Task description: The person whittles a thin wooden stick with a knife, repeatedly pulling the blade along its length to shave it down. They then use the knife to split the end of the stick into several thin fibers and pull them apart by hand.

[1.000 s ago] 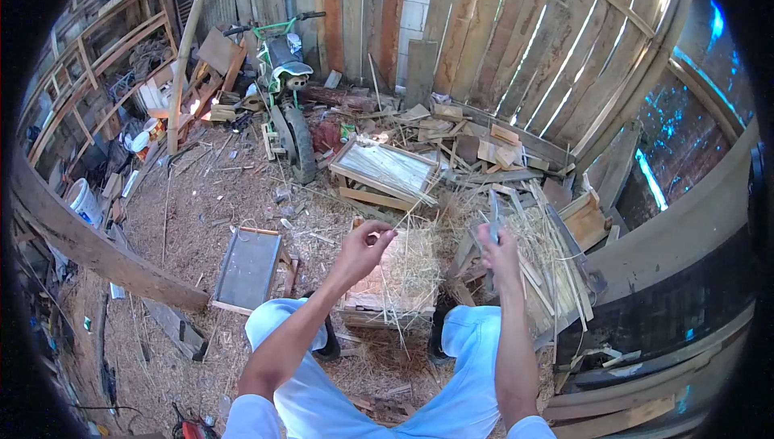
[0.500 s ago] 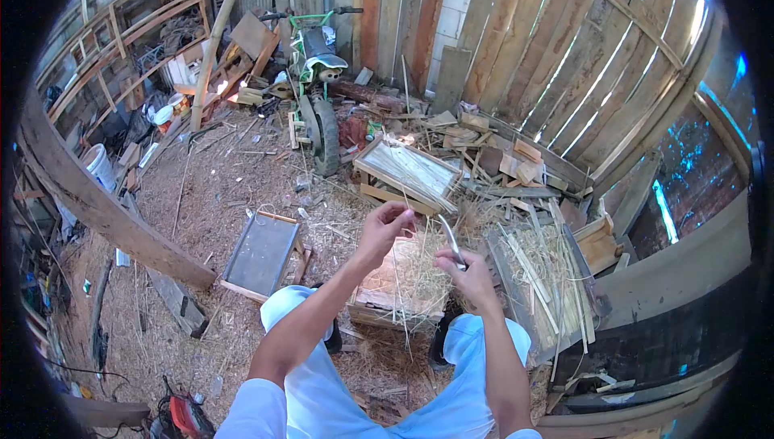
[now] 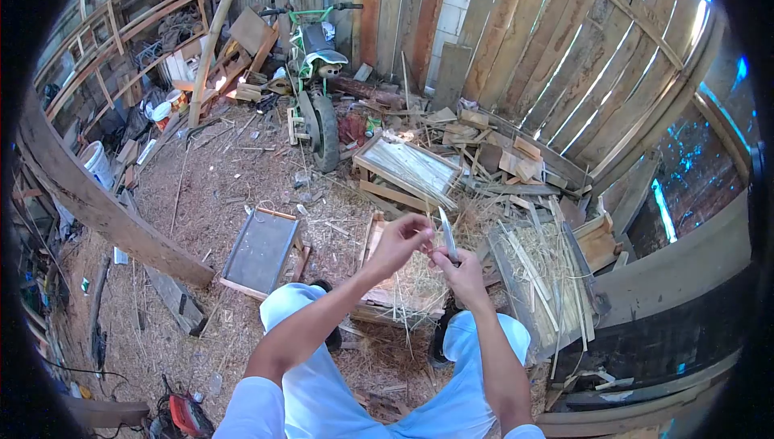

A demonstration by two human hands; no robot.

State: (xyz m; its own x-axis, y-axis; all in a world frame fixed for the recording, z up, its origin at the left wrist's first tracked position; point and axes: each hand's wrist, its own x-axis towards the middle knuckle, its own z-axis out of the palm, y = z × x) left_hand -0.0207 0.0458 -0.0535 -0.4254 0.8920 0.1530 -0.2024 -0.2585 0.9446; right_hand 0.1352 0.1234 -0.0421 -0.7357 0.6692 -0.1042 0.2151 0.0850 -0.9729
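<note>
In the head view, my right hand [image 3: 463,274] is wrapped round the handle of a knife [image 3: 447,233], its pale blade pointing up and away from me. My left hand [image 3: 402,244] is closed in a pinch close beside the blade, on a thin light strip [image 3: 429,212] that is hard to make out against the straw-coloured background. Both hands are over a low wooden box [image 3: 385,313] between my knees, its top strewn with fine curled shavings [image 3: 413,287].
To the left lies a dark-topped wooden stand [image 3: 260,253]. Beyond my hands is a pale-topped frame [image 3: 409,166]. On the right, a board [image 3: 516,278] carries split strips [image 3: 538,271]. Further off stand a small motorbike [image 3: 317,76] and scrap wood [image 3: 492,149]. A slanted post [image 3: 113,205] crosses the left.
My left hand has moved right and slightly down toward the knife. My right hand has shifted a little, and the blade now stands more upright, close to the left fingers.
</note>
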